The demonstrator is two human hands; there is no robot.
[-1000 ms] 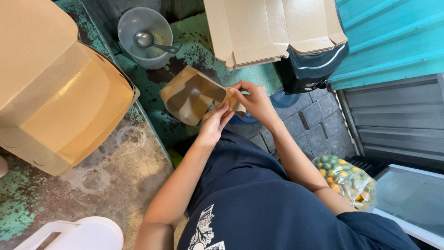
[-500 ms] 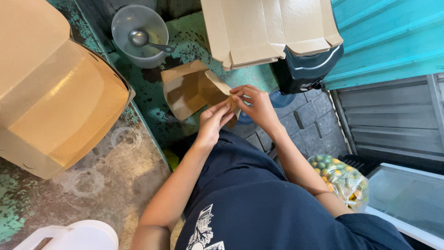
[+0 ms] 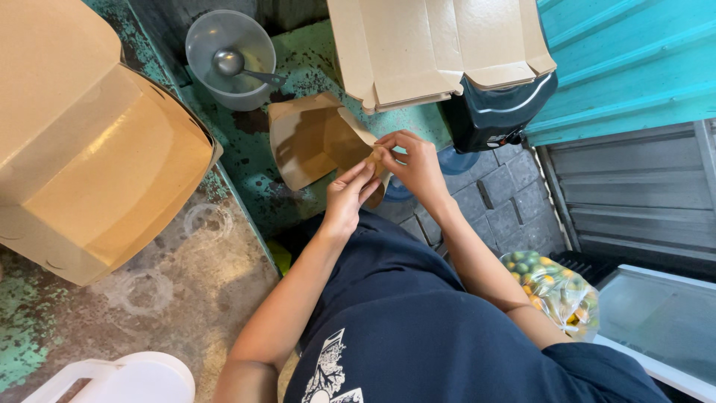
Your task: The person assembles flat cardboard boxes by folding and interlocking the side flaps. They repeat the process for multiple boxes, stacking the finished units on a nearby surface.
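While both hands meet just above the middle of the frame, pinching one flap of a small brown paper box point(image 3: 317, 142). Left hand point(image 3: 349, 195) below, fingers closed on the flap's lower edge; right hand point(image 3: 410, 160) above, thumb and fingertips nipping the same flap from the other side. Box open, tilted, mouth turned toward the lower left, held over a worn green counter point(image 3: 294, 56). Upper left of centre: a clear plastic bowl point(image 3: 224, 82) with a metal ladle point(image 3: 231, 61) resting inside. Far left: a large brown carton point(image 3: 89, 164), lid raised. Top centre: another open carton point(image 3: 440, 48), lying partly over a dark appliance point(image 3: 496, 112). Lower right: a clear bag of small green and yellow fruit point(image 3: 556, 287), beside the right forearm. Bottom left corner: a white plastic container point(image 3: 123, 377).
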